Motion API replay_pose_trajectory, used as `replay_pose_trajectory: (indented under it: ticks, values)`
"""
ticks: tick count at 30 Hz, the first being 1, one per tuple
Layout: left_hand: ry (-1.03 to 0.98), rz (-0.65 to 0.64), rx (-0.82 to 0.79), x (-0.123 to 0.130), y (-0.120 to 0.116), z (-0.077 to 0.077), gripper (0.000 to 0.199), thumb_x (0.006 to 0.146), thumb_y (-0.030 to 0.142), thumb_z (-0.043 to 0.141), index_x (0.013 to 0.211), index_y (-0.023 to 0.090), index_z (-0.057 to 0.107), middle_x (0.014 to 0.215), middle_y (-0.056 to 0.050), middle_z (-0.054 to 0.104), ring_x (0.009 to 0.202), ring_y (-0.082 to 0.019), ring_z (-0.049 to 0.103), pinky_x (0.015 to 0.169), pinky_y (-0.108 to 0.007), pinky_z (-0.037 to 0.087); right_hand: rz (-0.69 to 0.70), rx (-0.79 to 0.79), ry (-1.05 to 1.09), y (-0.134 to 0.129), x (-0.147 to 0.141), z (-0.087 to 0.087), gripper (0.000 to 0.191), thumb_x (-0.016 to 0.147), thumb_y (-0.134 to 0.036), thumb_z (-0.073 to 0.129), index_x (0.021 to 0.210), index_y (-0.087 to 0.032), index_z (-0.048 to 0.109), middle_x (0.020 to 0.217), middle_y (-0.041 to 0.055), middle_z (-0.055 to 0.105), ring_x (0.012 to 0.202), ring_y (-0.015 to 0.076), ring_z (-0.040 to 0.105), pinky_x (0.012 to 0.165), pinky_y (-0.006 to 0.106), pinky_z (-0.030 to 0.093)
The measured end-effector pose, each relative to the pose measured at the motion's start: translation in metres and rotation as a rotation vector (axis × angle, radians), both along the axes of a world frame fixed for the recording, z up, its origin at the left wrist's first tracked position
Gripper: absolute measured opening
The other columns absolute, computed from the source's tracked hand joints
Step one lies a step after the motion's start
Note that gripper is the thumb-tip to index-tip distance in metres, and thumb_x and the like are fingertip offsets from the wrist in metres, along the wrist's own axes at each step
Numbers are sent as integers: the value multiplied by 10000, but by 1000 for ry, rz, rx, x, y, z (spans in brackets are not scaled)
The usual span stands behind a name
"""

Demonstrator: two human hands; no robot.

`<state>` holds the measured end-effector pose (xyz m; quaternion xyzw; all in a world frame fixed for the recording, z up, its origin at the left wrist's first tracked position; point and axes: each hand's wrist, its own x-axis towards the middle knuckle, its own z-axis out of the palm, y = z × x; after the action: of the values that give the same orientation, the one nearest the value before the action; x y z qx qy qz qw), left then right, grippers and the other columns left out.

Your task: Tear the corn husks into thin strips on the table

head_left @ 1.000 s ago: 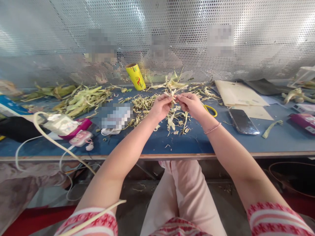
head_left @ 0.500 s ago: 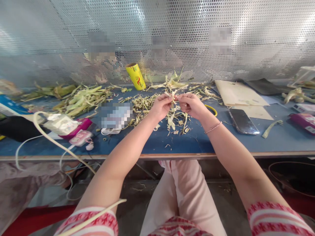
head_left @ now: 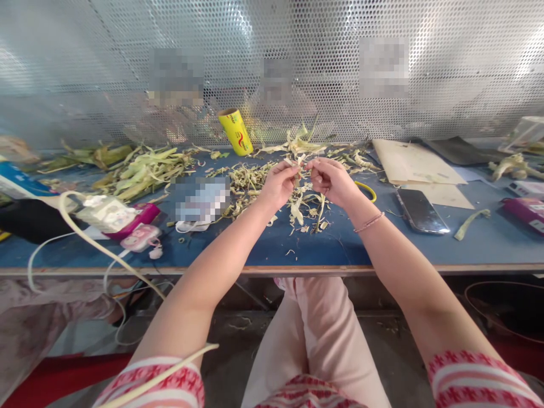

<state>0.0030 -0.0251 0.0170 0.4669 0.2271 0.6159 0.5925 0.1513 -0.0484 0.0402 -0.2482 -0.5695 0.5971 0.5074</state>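
Note:
My left hand (head_left: 279, 184) pinches a pale, leafy plant piece (head_left: 300, 160) between thumb and fingers, above the blue table. Just to its right, with a small gap between them, is my right hand (head_left: 331, 180). Its fingertips are pressed together, and whatever is in them is too small to make out. Under and around the hands lie curled plant scraps (head_left: 250, 177). A pale shredded piece (head_left: 296, 213) rests on the table below the fingers. Behind the hands sits a larger leafy clump (head_left: 302, 144).
Long green-white stalks (head_left: 147, 170) are heaped at left, near a yellow cardboard tube (head_left: 236, 134). A cream cable (head_left: 102, 249) crosses the left edge. Right of my hands lie a yellow ring (head_left: 366, 191), a phone (head_left: 421, 211) and cream sheets (head_left: 414, 160). Perforated metal (head_left: 323, 34) stands behind.
My right hand has drawn slightly to the right, away from the plant piece, so the fingertips are now apart. The left hand has stayed nearly still and keeps its pinch.

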Motion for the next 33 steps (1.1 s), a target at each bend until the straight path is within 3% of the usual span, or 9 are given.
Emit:
replay_pose_trajectory:
  ticks: [11, 20, 28, 33]
  values:
    - [59, -50, 94, 2, -1, -3, 141, 681, 114, 706, 604, 177, 606, 644, 41, 587, 579, -48, 524, 562, -209, 397, -43, 33, 4, 4, -2, -4, 265, 744, -331, 737, 743, -186, 516, 475, -115, 355, 401, 15, 232, 397, 185, 171]
    - [69, -51, 160, 4, -2, -5, 115, 661, 141, 714, 618, 177, 614, 812, 17, 634, 657, -57, 540, 608, -220, 419, -180, 18, 32, 5, -3, -5, 249, 758, -349, 720, 742, -200, 521, 445, -133, 258, 386, 22, 178, 381, 191, 139]
    - [101, -5, 186, 5, 1, -10, 130, 682, 199, 731, 622, 176, 617, 664, 24, 569, 626, -62, 522, 592, -211, 411, -223, -8, 84, 8, -3, -7, 302, 732, -383, 748, 738, -208, 502, 460, -133, 224, 386, 22, 159, 371, 198, 131]
    - [65, -4, 88, 9, 2, -12, 135, 713, 187, 702, 622, 177, 603, 625, 26, 565, 619, -65, 533, 589, -210, 411, -284, -19, 43, 10, -7, -11, 311, 733, -408, 741, 745, -218, 496, 435, -134, 236, 364, 23, 172, 359, 204, 118]
